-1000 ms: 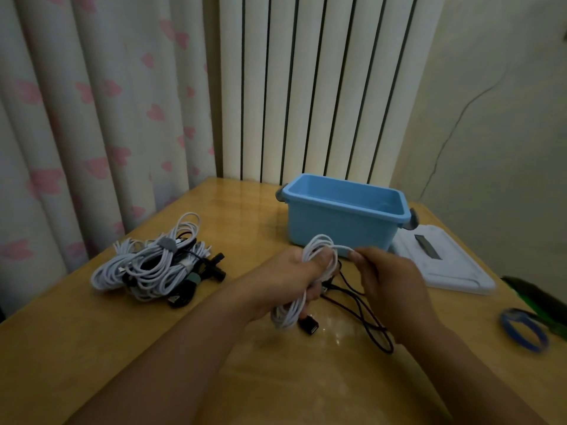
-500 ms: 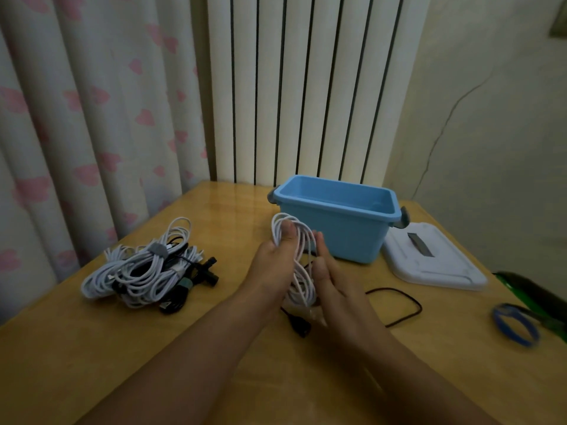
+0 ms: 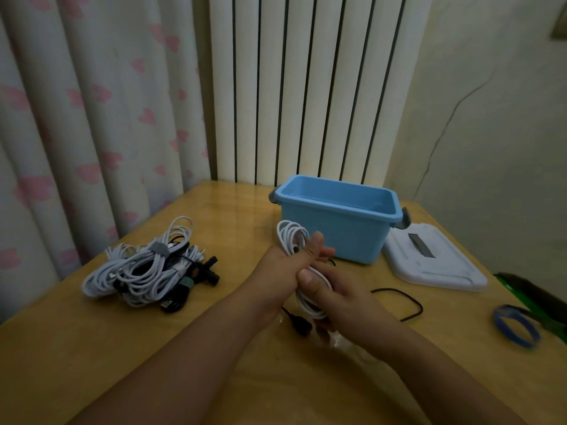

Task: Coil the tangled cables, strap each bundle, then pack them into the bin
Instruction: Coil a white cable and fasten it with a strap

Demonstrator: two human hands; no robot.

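My left hand (image 3: 283, 265) and right hand (image 3: 343, 297) both clasp white coil (image 3: 293, 237), long axis upright; bin (image 3: 337, 222) just beyond, seemingly nearer right.

No legible text, brand, number or sign appears on any surface in the head view; the blue bin (image 3: 337, 228) carries no readable marking. The white lid (image 3: 429, 265) bears a dark rectangular patch; whether it is a label cannot be determined, and nothing on it can be read.
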